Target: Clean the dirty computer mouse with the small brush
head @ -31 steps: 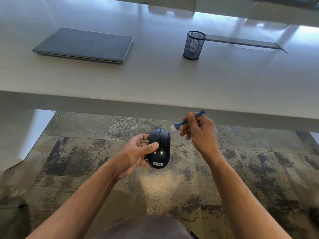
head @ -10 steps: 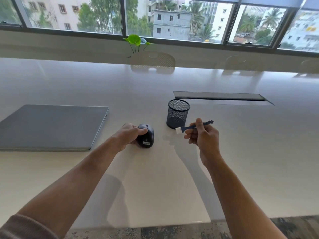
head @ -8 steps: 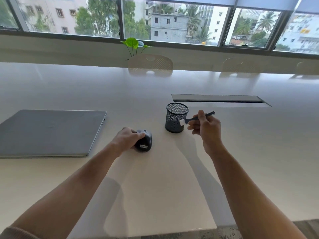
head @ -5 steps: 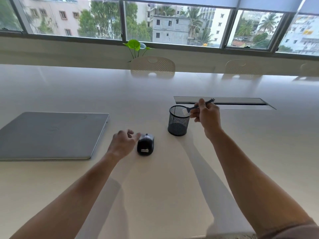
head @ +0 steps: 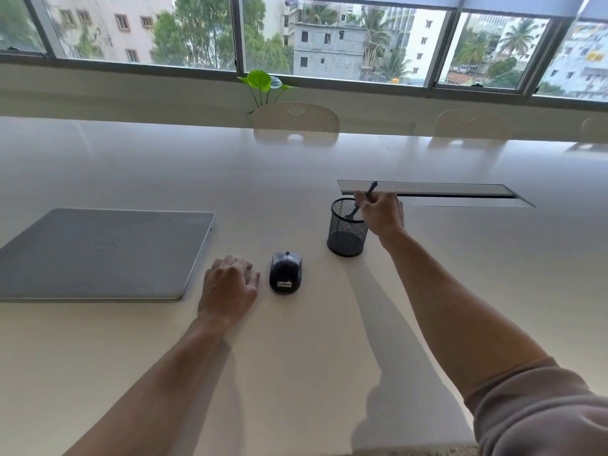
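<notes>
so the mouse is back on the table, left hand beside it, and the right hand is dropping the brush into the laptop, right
Not quite. The head view shows the right hand lowering the small brush into the black mesh pen cup, not the closed laptop. The mouse and left hand are as you say.

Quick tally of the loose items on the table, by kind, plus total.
Laptop: 1
Computer mouse: 1
Mesh pen cup: 1
Small brush, held in the right hand over the cup: 1
Total: 4
</notes>
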Action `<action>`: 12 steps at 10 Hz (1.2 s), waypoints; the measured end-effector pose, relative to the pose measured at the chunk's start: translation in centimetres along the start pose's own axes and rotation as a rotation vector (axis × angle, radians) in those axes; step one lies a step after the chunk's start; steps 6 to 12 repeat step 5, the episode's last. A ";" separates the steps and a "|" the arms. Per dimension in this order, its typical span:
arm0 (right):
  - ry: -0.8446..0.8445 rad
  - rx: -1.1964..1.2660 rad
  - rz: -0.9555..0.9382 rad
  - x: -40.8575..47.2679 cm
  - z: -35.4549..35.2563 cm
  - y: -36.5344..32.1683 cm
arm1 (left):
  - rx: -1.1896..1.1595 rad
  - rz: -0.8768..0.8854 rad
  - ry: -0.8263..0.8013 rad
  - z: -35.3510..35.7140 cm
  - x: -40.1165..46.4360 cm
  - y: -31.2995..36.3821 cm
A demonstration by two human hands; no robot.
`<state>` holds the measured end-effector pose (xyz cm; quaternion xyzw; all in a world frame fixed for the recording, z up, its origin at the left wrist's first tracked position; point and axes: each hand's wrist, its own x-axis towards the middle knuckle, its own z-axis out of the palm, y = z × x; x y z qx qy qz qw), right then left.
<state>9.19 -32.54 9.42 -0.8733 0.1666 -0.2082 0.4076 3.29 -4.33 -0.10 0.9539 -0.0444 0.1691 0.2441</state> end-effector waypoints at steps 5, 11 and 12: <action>0.277 0.168 0.002 -4.3 -0.9 3.1 | 0.014 0.025 0.001 0.0 -0.2 0.0; 0.277 0.168 0.002 -4.3 -0.9 3.1 | 0.014 0.025 0.001 0.0 -0.2 0.0; 0.277 0.168 0.002 -4.3 -0.9 3.1 | 0.014 0.025 0.001 0.0 -0.2 0.0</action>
